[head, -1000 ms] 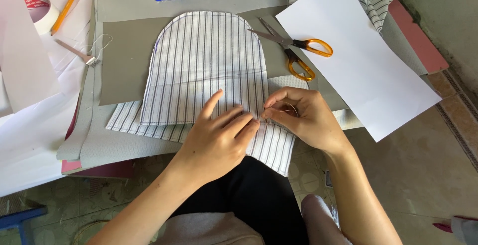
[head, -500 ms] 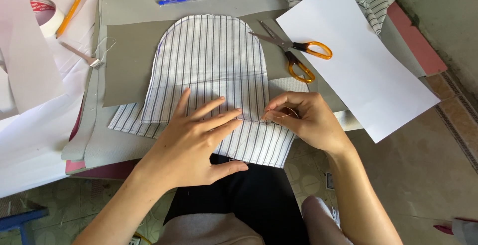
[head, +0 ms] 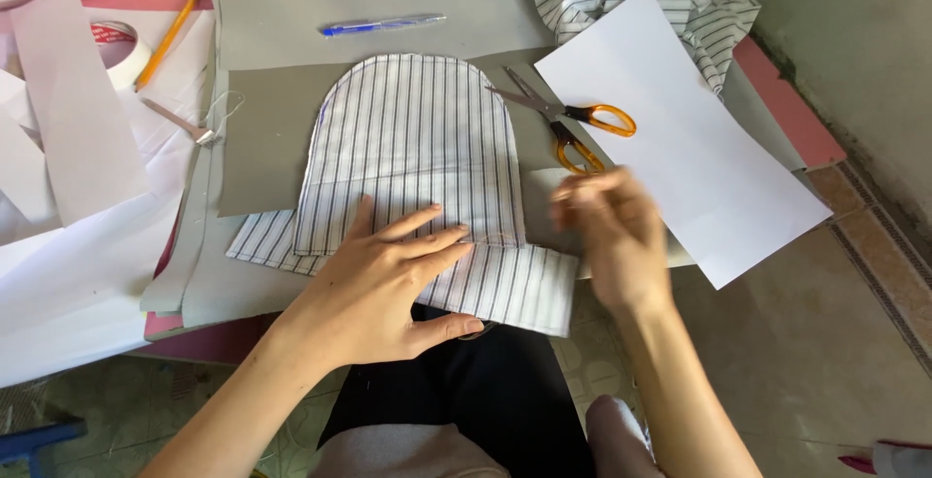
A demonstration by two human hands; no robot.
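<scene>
Near the lower middle of the frame, pressed the left hand (head: 388,279) flat, fingers spread wide, onto the striped fabric piece (head: 417,138). Pinned with it the folded lower band of that piece, where the band hung slightly over the table edge above the lap. Found the fabric lying on the grey card (head: 262,148) at the centre, rounded end toward the top of the frame.

Just right of centre, held the right hand (head: 616,235) lifted off the cloth and blurred, fingers bunched together as though pinching something fine; could not tell what, if anything, was between them. Made out what looked like a thin loop of thread at the fold, between the two hands.

Noted the orange-handled scissors (head: 573,124) just above the right hand, partly on the white paper sheet (head: 699,148). Saw a blue pen (head: 379,25) at top centre, a pencil (head: 167,39) and a tape roll (head: 121,46) at upper left.

Judged the step best done with the flat palm close beside the fold, so the layers could not slide. Judged also that any thread wanted a smooth, even draw, with no puckering of the stripes.
</scene>
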